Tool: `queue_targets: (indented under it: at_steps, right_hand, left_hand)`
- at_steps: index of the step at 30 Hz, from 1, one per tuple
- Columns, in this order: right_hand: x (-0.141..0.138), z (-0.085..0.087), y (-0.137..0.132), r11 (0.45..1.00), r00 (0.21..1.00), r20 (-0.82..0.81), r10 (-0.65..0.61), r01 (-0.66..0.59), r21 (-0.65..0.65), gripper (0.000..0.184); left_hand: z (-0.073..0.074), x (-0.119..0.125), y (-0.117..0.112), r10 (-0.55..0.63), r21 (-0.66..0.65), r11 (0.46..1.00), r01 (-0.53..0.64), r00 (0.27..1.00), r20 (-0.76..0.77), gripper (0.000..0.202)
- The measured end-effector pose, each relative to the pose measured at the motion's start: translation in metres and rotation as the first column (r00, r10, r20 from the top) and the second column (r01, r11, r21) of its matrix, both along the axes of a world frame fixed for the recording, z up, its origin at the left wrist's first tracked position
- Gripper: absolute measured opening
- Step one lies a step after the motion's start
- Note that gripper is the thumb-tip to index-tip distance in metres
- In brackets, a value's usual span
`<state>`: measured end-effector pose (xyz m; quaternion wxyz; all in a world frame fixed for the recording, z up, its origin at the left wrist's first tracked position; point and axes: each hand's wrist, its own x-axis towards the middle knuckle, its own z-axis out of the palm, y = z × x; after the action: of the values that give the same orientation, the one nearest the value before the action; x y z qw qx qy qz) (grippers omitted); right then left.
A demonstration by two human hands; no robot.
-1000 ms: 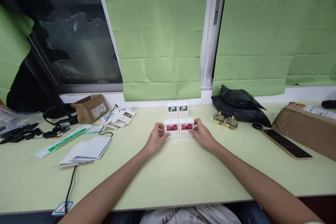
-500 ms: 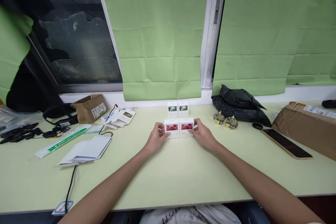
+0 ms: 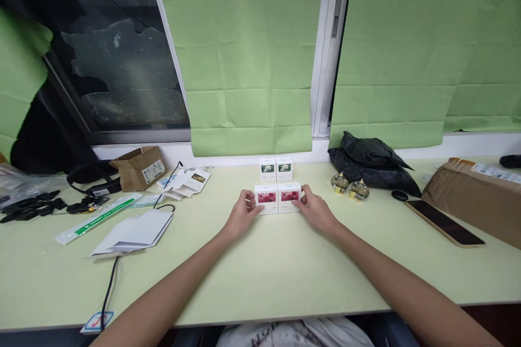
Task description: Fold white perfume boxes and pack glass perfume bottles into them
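Note:
Two small white boxes with red flower pictures stand side by side on the table, touching each other. My left hand (image 3: 243,213) grips the left red-flower box (image 3: 267,207), its thumb on the front face and its fingers at the side. Around the outer edge of the right red-flower box (image 3: 288,207) my right hand (image 3: 316,209) is closed, thumb on the front. Just behind them are two more white boxes with white flowers on green, a left one (image 3: 267,175) and a right one (image 3: 284,175), also side by side.
Two round glass bottles (image 3: 349,187) with gold parts stand to the right, near black plastic bags (image 3: 372,165). A phone (image 3: 444,222) and a large brown parcel (image 3: 476,198) lie farther right. At left are folded white papers (image 3: 136,232), a cable (image 3: 109,287) and an open carton (image 3: 140,168).

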<state>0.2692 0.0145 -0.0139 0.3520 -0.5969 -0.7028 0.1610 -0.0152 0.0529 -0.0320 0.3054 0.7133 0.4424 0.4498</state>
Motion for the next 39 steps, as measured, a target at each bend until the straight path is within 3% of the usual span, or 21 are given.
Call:
queue_targets:
  at_steps: [15,39]
  right_hand:
    - [0.0011,-0.0042,0.0020,0.999,0.999,0.003,0.039,-0.039,0.007,0.022]
    - [0.0085,-0.0078,0.0042,0.992,0.990,0.066,0.124,-0.124,-0.002,0.037]
  left_hand:
    - [0.0016,-0.0003,-0.0008,-0.011,-0.025,1.000,0.010,1.000,-0.012,0.037]
    - [0.0018,-0.0007,-0.0008,-0.022,-0.029,0.999,0.021,0.999,-0.026,0.037]
